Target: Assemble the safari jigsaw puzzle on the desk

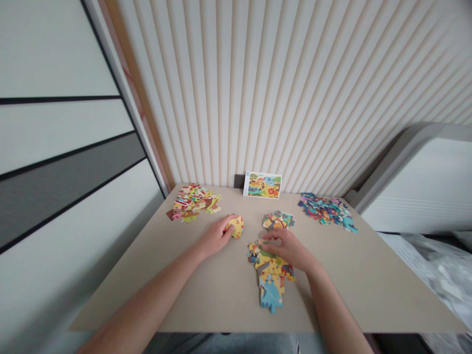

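Note:
My left hand is closed on some yellow puzzle pieces, held just above or on the table. My right hand reaches over the upper part of a partly joined puzzle, its fingers bent, with a gap between thumb and forefinger. The joined section is mostly yellow, with a light blue part jutting toward me. Part of its upper right is hidden under that hand. Just beyond my right fingers lies a small heap of loose puzzle pieces.
Against the ribbed wall leans a picture card with animals on a yellow ground. A pile of red, brown and green pieces lies back left, and a blue and purple pile back right. Clear plastic wrapping lies beyond the table's right edge.

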`<action>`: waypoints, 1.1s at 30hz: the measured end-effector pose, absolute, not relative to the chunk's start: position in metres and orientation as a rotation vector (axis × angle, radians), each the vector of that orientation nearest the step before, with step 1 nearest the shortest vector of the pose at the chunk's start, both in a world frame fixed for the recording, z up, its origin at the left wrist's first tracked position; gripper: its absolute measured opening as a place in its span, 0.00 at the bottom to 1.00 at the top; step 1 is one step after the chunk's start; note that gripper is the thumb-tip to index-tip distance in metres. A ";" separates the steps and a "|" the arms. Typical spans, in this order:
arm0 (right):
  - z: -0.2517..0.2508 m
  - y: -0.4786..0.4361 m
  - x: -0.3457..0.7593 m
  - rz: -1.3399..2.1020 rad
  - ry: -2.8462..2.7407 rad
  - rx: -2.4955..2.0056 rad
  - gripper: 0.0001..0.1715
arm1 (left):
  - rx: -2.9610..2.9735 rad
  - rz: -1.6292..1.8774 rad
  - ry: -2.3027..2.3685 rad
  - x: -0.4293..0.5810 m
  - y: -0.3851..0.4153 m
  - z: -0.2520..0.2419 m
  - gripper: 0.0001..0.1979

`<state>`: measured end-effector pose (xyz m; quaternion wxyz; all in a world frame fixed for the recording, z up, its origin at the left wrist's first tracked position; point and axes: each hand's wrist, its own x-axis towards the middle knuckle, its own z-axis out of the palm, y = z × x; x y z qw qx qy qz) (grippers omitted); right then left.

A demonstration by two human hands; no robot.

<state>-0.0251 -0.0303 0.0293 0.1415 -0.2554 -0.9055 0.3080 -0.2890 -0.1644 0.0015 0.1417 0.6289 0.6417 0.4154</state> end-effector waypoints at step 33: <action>0.018 -0.003 -0.014 0.372 -2.023 -1.147 0.31 | 1.792 1.236 1.722 -0.286 -0.166 0.007 0.14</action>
